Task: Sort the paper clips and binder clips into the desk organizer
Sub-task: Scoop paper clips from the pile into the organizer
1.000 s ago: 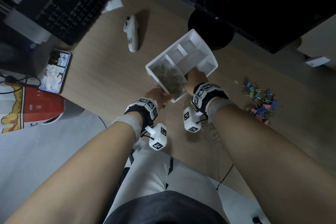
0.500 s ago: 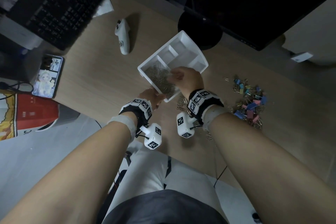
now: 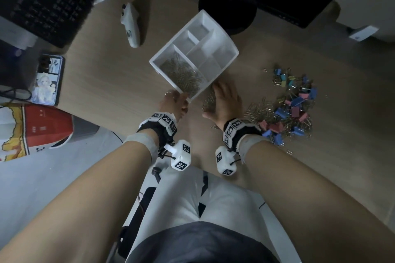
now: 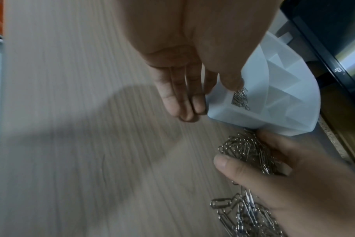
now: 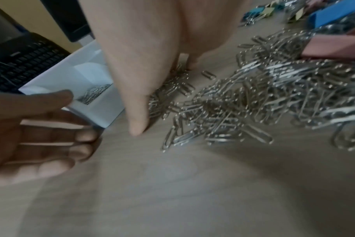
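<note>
The white desk organizer (image 3: 213, 49) stands on the wooden desk, and its near-left compartment holds a heap of paper clips (image 3: 183, 74). My left hand (image 3: 177, 98) pinches the organizer's near corner (image 4: 290, 102), thumb inside the rim and fingers outside. Just right of that corner, my right hand (image 3: 222, 100) is down on the desk. Its fingers and thumb curl round a bunch of loose paper clips (image 4: 245, 149) at the edge of the loose pile (image 5: 263, 96). Coloured binder clips (image 3: 297, 104) lie mixed with paper clips further right.
A black keyboard (image 3: 47, 0) lies at the far left, with a white controller (image 3: 131, 25) beside it and a phone (image 3: 48, 80) nearer. The monitor's round base (image 3: 228, 6) stands just behind the organizer. A red box (image 3: 38, 128) sits off the desk's left edge.
My right hand has come out of the organizer's clip compartment and dropped onto the loose paper clips on the desk. The left hand has kept its hold on the organizer's corner.
</note>
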Demonstrator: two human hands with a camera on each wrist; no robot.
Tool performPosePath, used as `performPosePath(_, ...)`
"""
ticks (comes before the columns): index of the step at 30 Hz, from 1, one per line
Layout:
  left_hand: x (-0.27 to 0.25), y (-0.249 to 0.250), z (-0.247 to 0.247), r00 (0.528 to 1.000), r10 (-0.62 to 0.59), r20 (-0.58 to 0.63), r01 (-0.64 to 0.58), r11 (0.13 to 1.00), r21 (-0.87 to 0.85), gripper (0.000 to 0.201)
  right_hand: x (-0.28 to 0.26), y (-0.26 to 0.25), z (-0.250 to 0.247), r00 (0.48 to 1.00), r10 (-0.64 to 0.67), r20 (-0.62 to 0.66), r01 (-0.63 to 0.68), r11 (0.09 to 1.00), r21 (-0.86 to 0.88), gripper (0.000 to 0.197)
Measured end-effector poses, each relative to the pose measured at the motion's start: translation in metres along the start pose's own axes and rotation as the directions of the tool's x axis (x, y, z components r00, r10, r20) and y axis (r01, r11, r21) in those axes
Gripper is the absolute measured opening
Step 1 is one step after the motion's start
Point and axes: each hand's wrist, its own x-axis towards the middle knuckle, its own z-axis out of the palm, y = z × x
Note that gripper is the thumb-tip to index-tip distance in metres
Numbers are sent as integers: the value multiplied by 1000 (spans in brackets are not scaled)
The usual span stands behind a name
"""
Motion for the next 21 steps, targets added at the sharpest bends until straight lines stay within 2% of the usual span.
performPosePath(1, 2, -4, 0, 1000, 16, -17, -17, 1000, -13, 13, 1, -3, 1, 999, -5, -36, 6, 1000, 11, 80)
performPosePath(4, 0, -11, 0, 992, 120, -47, -117, 991, 67, 22, 4, -8, 6, 993, -44, -111, 52, 996, 71, 47)
performPosePath(6, -2, -12, 3, 989, 128, -72, -123, 990, 72, 22, 3, -6, 7, 990, -48, -134, 63, 992, 112, 30)
performPosePath(8, -3, -15, 5, 979, 153, -131, -138, 983, 119, 35, 2, 2, 4, 993, -37, -110, 51, 991, 125, 19)
performPosePath(11, -1, -26, 9, 970, 193, -148, -165, 969, 185, 50, -4, 20, -4, 997, -66, -26, 68, 996, 60, 17)
performPosePath(15, -15, -31, 19, 970, 202, -137, -168, 959, 229, 57, -17, 34, -10, 999, -12, -31, 15, 996, 84, 9)
performPosePath(21, -30, -33, 33, 971, 220, -97, -196, 957, 216, 24, -23, 51, -17, 999, -13, -32, 14, 1000, 24, 14)
